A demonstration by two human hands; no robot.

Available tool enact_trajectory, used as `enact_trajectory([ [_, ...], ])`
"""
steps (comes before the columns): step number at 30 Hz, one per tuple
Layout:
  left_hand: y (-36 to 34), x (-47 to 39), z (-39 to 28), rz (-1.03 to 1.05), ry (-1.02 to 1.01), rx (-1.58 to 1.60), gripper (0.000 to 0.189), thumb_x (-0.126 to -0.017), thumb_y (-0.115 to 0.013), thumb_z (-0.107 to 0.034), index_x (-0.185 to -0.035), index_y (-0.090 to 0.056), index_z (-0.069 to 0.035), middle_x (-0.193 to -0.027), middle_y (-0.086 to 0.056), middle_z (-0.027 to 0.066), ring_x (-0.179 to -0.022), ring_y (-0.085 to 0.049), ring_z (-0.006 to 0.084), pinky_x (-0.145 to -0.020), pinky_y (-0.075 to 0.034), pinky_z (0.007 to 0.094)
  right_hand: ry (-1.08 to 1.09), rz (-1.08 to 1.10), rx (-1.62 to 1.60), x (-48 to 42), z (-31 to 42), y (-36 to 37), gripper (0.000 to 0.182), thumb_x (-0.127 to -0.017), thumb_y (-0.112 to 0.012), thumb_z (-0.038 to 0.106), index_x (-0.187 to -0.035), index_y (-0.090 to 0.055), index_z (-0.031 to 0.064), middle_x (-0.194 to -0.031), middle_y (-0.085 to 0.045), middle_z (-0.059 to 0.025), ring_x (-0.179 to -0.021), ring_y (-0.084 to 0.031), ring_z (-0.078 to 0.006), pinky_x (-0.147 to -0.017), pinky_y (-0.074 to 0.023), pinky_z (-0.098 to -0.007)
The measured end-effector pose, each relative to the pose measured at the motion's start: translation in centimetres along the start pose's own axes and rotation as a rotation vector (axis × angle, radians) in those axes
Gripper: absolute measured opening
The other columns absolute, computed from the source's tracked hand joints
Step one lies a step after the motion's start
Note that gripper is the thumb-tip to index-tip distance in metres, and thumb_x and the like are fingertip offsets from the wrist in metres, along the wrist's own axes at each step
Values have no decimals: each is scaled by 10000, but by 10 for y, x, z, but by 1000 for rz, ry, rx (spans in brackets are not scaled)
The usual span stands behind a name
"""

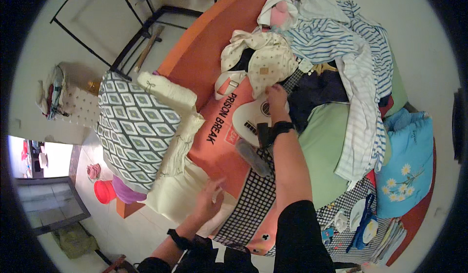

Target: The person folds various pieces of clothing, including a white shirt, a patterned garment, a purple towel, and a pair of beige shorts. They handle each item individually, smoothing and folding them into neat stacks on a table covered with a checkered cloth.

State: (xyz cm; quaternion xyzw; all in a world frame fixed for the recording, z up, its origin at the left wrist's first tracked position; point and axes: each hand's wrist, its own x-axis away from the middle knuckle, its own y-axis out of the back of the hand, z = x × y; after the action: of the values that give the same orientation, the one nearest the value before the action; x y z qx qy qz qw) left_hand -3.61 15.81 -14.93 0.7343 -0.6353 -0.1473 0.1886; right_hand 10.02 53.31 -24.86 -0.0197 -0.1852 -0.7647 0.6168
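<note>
My right hand (276, 97) is over a small white ukulele (243, 117), near where its neck joins the body; whether it grips the ukulele or the cream patterned bag (272, 63) beside it, I cannot tell. My left hand (211, 200) is raised over the near edge of the bed, blurred, its fingers apart and nothing seen in it. The ukulele lies on an orange printed cloth (204, 141). A grey fuzzy oblong thing (252, 158) lies close to the ukulele's lower end.
Patterned pillow (139, 130) and cream cushions lie at the left. Striped clothes (365, 72), a green pillow (323, 148) and a blue flowered pillow (406, 174) are at the right. An orange headboard (204, 39) borders the bed; a black metal rack (120, 50) stands beyond. A red bucket (104, 192) is on the floor.
</note>
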Motion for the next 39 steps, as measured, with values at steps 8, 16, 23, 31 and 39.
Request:
enact_trajectory([
  [8, 17, -46, -50, -126, -61, 19, 644, -734, -688, -74, -1306, -392, -44, -1192, -468, 199, -1068, -490, 332, -933, -401, 396, 27, 308, -986, 101, 118, 165, 271, -857, -527, 116, -1099, -556, -2, -1076, -604, -100, -979, -572, -218, -821, -461, -336],
  [16, 8, -79, -121, -191, 49, 661, 1070, -646, -743, -20, -1428, -14, -39, -1402, -272, 185, -1285, -318, 260, -1049, -305, 380, -216, 111, -645, 248, 81, 286, 268, -834, -531, 174, -1003, -599, -23, -956, -617, -91, -876, -573, -193, -810, -435, -317],
  [23, 10, 8, -55, -71, 161, -329, 889, -565, -725, -96, -1342, -298, -33, -1195, -356, 253, -1115, -371, 417, -959, -351, 453, -220, 324, 40, 347, -11, 298, 91, -811, -571, 61, -753, -555, -8, -665, -524, 11, -621, -462, -58, -569, -366, -197],
  [31, 6, 21, -40, 131, 118, -740, 755, -644, -718, -114, -1316, -376, -142, -1221, -390, 158, -1129, -407, 348, -910, -402, 441, -227, 534, -126, 411, 32, 280, 99, -817, -539, 28, -847, -589, -53, -690, -546, -10, -642, -486, -67, -574, -397, -219],
  [39, 8, 16, -40, 125, -28, -324, 200, -748, -649, -215, -903, -614, -94, -831, -622, 116, -772, -619, 291, -634, -492, 433, -126, 501, 94, 445, 18, 318, 113, -846, -509, 31, -879, -576, -54, -735, -575, -22, -639, -498, -76, -589, -415, -215],
])
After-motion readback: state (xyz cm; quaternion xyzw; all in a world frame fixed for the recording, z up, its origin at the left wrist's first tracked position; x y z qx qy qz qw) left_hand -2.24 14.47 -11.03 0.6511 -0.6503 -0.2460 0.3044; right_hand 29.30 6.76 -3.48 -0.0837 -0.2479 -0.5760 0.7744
